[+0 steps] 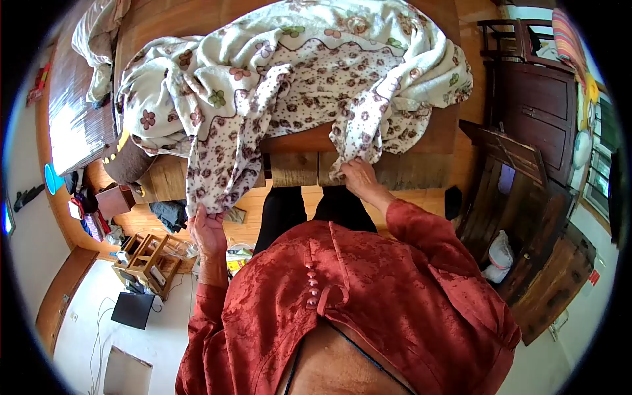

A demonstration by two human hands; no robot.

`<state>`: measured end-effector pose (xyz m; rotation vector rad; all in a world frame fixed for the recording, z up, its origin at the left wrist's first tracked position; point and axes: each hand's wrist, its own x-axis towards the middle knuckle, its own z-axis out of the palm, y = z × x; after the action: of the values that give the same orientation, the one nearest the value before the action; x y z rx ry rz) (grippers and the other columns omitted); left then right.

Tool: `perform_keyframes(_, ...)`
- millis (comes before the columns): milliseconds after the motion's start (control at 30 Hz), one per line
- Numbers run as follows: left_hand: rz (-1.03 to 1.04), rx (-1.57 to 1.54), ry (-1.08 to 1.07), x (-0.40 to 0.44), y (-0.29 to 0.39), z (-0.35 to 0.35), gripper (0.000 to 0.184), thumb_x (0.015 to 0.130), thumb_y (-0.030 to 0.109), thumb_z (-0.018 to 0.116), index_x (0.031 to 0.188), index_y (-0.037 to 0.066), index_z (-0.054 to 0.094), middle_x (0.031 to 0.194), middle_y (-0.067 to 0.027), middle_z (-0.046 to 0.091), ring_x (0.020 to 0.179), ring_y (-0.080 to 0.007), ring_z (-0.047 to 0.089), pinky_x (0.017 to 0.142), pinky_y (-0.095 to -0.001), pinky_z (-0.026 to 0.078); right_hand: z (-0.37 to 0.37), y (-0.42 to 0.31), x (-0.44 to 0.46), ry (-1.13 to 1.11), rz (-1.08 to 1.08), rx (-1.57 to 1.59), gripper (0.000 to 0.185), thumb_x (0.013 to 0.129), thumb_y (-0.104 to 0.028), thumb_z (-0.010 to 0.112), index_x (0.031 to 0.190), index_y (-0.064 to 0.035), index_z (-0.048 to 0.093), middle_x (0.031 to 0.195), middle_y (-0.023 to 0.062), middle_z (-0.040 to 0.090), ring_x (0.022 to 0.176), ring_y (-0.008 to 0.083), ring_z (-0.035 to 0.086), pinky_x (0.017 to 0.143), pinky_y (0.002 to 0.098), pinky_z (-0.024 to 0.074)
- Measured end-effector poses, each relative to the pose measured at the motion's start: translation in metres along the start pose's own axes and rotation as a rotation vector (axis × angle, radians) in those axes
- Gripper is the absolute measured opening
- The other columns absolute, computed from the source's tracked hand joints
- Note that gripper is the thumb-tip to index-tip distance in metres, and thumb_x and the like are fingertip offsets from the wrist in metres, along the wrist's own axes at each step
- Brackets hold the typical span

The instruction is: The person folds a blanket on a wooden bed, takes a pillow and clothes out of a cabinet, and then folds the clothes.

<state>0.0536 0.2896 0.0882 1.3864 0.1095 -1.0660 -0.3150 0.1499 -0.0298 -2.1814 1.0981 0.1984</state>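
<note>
A white fleecy blanket (322, 82) with brown and green flowers and a dark wavy border lies bunched on the wooden table (294, 169). My left hand (207, 230) pinches one lower corner, which hangs over the table's front edge on the left. With fingers closed, my right hand (361, 179) grips another edge of the blanket at the front of the table. Between the two held parts, the small-flowered area sags in loose folds. Some of my left fingers are hidden behind the fabric.
A brown plush item (128, 161) sits at the table's left corner. On the left floor stand a wooden rack (150, 263) and a dark red box (114, 200). Dark wooden furniture (540, 99) and a white bag (499, 255) are on the right.
</note>
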Motion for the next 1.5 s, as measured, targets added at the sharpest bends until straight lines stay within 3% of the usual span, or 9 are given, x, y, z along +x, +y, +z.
perform_keyframes(467,0.504,-0.091,0.147,0.072,0.292,-0.172,0.038,0.090,0.020,0.046,0.121,-0.001,0.048,0.122,-0.0182,0.053,0.112,-0.0320,0.051,0.088,-0.0478,0.048,-0.316,0.000,-0.101,0.389,0.080,0.343,0.024,0.080,0.005,0.049,0.098,-0.0087,0.057,0.084,0.0059,0.063,0.077,0.0151,0.060,0.067,0.0283,0.0492)
perform_keyframes(633,0.729,-0.111,0.382,-0.003,0.354,-0.016,0.028,0.091,0.018,0.048,0.109,-0.001,0.057,0.104,-0.0145,0.061,0.096,-0.0302,0.060,0.088,-0.0478,0.049,-0.366,-0.054,-0.141,0.225,-0.056,0.256,0.014,0.087,-0.001,0.046,0.091,-0.0094,0.056,0.079,0.0080,0.063,0.068,0.0135,0.061,0.057,0.0255,0.0513)
perform_keyframes(800,1.081,0.538,-0.184,-0.068,0.291,0.135,0.025,0.092,0.017,0.051,0.109,0.000,0.058,0.101,-0.0078,0.061,0.092,-0.0185,0.060,0.083,-0.0337,0.050,-0.402,-0.135,-0.172,0.122,-0.740,0.028,0.010,0.087,-0.005,0.045,0.091,-0.0058,0.055,0.076,0.0080,0.063,0.061,0.0159,0.059,0.048,0.0247,0.0512)
perform_keyframes(867,0.806,0.403,-0.266,-0.117,0.220,0.206,0.020,0.089,0.014,0.055,0.105,0.003,0.060,0.097,-0.0040,0.061,0.088,-0.0117,0.058,0.078,-0.0284,0.050,-0.400,-0.155,-0.171,0.101,-0.983,0.255,0.014,0.083,0.000,0.049,0.094,-0.0055,0.054,0.073,0.0069,0.062,0.060,0.0163,0.059,0.047,0.0258,0.0508)
perform_keyframes(1033,0.538,0.896,-0.489,-0.128,0.124,0.266,0.021,0.083,0.000,0.057,0.103,0.005,0.062,0.091,0.0011,0.060,0.083,-0.0063,0.055,0.071,-0.0236,0.047,-0.391,-0.156,-0.131,-0.104,-0.526,0.452,0.009,0.089,-0.003,0.049,0.095,-0.0066,0.054,0.081,0.0104,0.064,0.069,0.0170,0.063,0.058,0.0287,0.0522)
perform_keyframes(1133,1.221,0.973,-0.009,-0.035,0.161,0.215,0.018,0.089,0.017,0.051,0.098,0.006,0.062,0.083,-0.0005,0.059,0.083,-0.0131,0.057,0.073,-0.0276,0.048,-0.374,-0.137,-0.129,0.045,-0.536,0.478,0.010,0.089,-0.002,0.048,0.097,-0.0043,0.055,0.084,0.0096,0.065,0.072,0.0161,0.063,0.058,0.0264,0.0506)
perform_keyframes(1300,0.836,-0.079,0.217,-0.066,0.340,0.174,0.030,0.094,0.027,0.042,0.097,0.001,0.057,0.088,-0.0104,0.064,0.068,-0.0187,0.062,0.064,-0.0315,0.053,-0.389,-0.118,-0.140,0.118,-0.372,0.630,0.011,0.091,0.000,0.044,0.095,-0.0034,0.053,0.091,0.0147,0.064,0.076,0.0167,0.062,0.059,0.0256,0.0528)
perform_keyframes(1333,1.026,0.438,-0.335,0.038,0.343,0.090,0.031,0.093,0.031,0.044,0.092,0.004,0.061,0.088,-0.0095,0.065,0.068,-0.0170,0.061,0.063,-0.0273,0.051,-0.384,-0.119,-0.140,0.040,-0.363,0.660,0.008,0.091,-0.001,0.044,0.094,-0.0033,0.052,0.088,0.0126,0.065,0.072,0.0177,0.063,0.058,0.0253,0.0524)
perform_keyframes(1500,0.691,0.276,-0.415,-0.123,0.184,0.254,0.019,0.085,0.007,0.059,0.103,0.003,0.062,0.091,-0.0009,0.063,0.082,-0.0089,0.058,0.076,-0.0217,0.046,-0.362,-0.133,-0.126,0.038,-0.632,0.441,0.012,0.086,-0.005,0.056,0.096,-0.0035,0.049,0.078,0.0105,0.066,0.067,0.0211,0.066,0.057,0.0289,0.0516)
